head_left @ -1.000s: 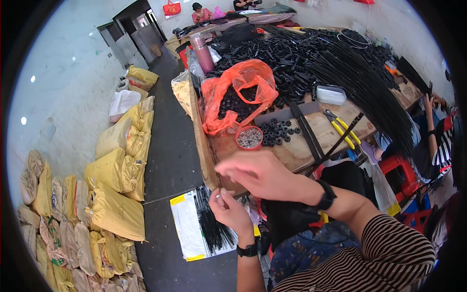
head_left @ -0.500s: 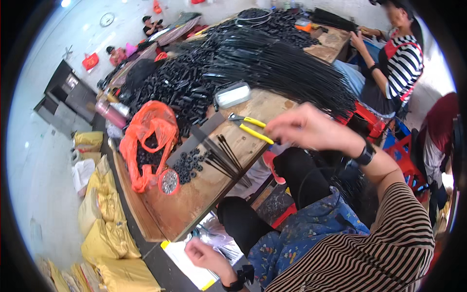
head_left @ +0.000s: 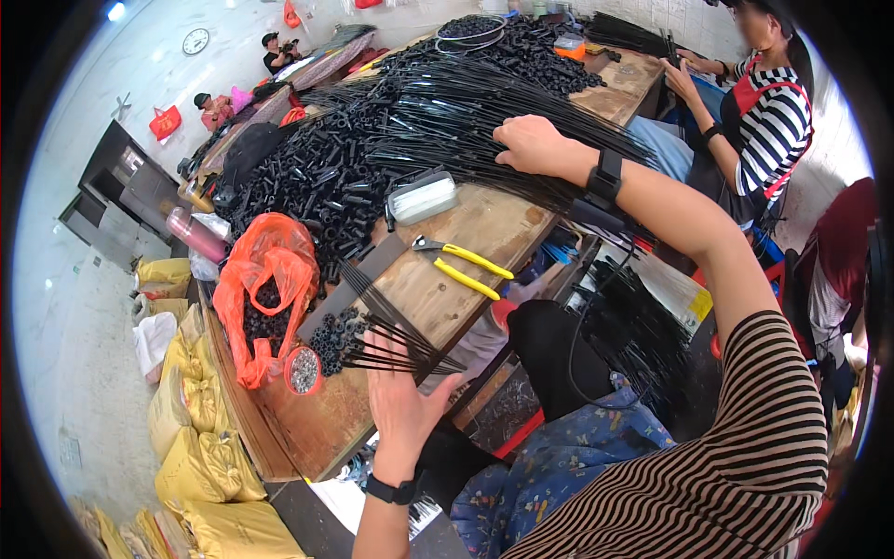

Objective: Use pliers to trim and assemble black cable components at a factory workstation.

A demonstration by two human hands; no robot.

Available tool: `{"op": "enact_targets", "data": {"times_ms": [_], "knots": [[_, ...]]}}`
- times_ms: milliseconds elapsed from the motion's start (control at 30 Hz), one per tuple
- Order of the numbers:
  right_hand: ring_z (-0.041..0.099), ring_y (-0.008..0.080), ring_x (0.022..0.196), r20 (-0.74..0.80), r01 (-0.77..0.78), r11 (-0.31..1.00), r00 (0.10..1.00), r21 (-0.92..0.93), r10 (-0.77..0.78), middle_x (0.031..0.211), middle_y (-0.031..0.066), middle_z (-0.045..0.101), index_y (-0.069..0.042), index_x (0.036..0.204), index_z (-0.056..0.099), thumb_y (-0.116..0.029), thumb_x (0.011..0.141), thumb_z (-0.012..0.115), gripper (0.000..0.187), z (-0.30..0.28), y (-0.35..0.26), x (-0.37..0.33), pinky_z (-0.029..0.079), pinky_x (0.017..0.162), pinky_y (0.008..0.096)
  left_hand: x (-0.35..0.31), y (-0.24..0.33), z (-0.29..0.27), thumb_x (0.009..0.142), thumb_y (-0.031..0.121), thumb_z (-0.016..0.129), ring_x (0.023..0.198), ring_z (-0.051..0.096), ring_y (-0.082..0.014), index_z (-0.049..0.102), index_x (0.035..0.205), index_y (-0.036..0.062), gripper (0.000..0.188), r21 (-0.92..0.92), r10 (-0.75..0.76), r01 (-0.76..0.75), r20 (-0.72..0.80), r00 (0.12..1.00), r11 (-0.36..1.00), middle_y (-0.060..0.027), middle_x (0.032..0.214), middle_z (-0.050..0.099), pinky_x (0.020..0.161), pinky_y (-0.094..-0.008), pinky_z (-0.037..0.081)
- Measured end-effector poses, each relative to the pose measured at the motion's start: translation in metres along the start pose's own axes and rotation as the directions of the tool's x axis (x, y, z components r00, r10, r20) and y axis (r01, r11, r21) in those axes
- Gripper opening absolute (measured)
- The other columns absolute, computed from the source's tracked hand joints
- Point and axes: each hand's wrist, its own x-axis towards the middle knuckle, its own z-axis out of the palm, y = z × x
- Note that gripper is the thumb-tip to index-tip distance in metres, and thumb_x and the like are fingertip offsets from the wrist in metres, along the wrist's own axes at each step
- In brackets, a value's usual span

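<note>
At the table's near edge my left hand [head_left: 402, 401] is open, its thumb spread wide. Its fingertips are at several thin black rods [head_left: 386, 347] and partly hidden by them. My right hand [head_left: 538, 147] reaches over a heap of long black rods [head_left: 466, 107], fingers curled inward; whatever they pinch is hidden. Yellow-handled pliers [head_left: 461, 265] lie with jaws apart on the wooden table [head_left: 507, 219], between the hands. Small black rings [head_left: 331, 340] sit beside the left hand, next to a red-rimmed tub of small metallic pieces [head_left: 303, 370].
An orange plastic bag [head_left: 270, 289] of black parts stands at the table's left. Behind it spreads a pile of short black tubes [head_left: 345, 196], with a clear-lidded box [head_left: 422, 197] alongside. Yellow sacks [head_left: 200, 419] line the floor. A person in stripes [head_left: 773, 121] sits at the far right.
My right hand has moved away from beside the pliers, up and left onto the rod heap. My left hand has risen from below the table edge to the thin rods.
</note>
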Motion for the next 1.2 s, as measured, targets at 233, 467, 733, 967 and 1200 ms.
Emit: {"op": "enact_targets", "data": {"times_ms": [233,467,733,967,1200], "knots": [[0.067,0.0331,0.077,0.182,-0.022,0.984,0.982,-0.179,0.055,0.078,0.0159,0.068,-0.002,0.076,0.069,-0.017,0.074,0.067,0.015,0.009,0.003,-0.001,0.054,0.067,0.0421,0.012,-0.014,0.024,0.069,0.04,0.079,0.133,0.032,-0.0468,0.047,0.134,0.0045,0.08,0.03,0.105,-0.106,0.036,0.994,0.994,-0.0266,0.144,0.035,0.107,-0.0505,0.032],[0.067,0.036,0.079,0.134,-0.057,0.99,0.988,-0.128,0.075,0.08,0.0193,0.067,0.0,0.075,0.067,-0.009,0.073,0.057,0.013,-0.001,-0.003,0.007,0.054,0.07,0.0435,0.01,-0.022,0.023,0.079,0.032,0.072,0.134,0.03,-0.0458,0.05,0.13,0.0036,0.062,0.025,0.104,-0.106,0.07,0.992,0.994,-0.0255,0.143,0.036,0.107,-0.0474,0.033],[0.062,0.015,0.059,0.143,-0.178,0.872,0.982,0.455,0.126,0.068,0.0065,0.064,-0.003,0.082,0.067,-0.019,0.081,0.063,0.017,-0.053,-0.024,0.031,0.05,0.057,0.0298,0.011,-0.024,0.03,0.08,0.032,0.071,0.129,0.037,-0.0457,0.053,0.126,0.0011,0.058,0.07,0.103,-0.1,-0.031,0.994,0.992,-0.0243,0.138,0.043,0.106,-0.0457,0.035],[0.053,0.0056,0.055,-0.023,-0.028,0.807,0.998,0.59,0.052,0.067,-0.0012,0.06,-0.004,0.083,0.066,-0.022,0.086,0.062,0.019,-0.072,-0.073,0.091,0.042,0.048,0.0233,0.009,-0.02,0.025,0.08,0.032,0.072,0.127,0.04,-0.0447,0.057,0.122,0.0006,0.054,-0.026,0.061,-0.064,-0.101,0.993,0.998,-0.0243,0.133,0.048,0.106,-0.0455,0.036],[0.055,0.0043,0.058,0.04,-0.067,0.667,0.998,0.742,0.055,0.069,-0.002,0.06,-0.005,0.086,0.066,-0.024,0.086,0.062,0.02,-0.067,-0.127,0.105,0.042,0.044,0.0206,0.006,-0.023,0.027,0.08,0.03,0.071,0.128,0.039,-0.0441,0.057,0.122,0.0002,0.053,-0.045,0.05,-0.057,-0.139,0.989,0.997,-0.0243,0.132,0.048,0.107,-0.0453,0.034]]}}
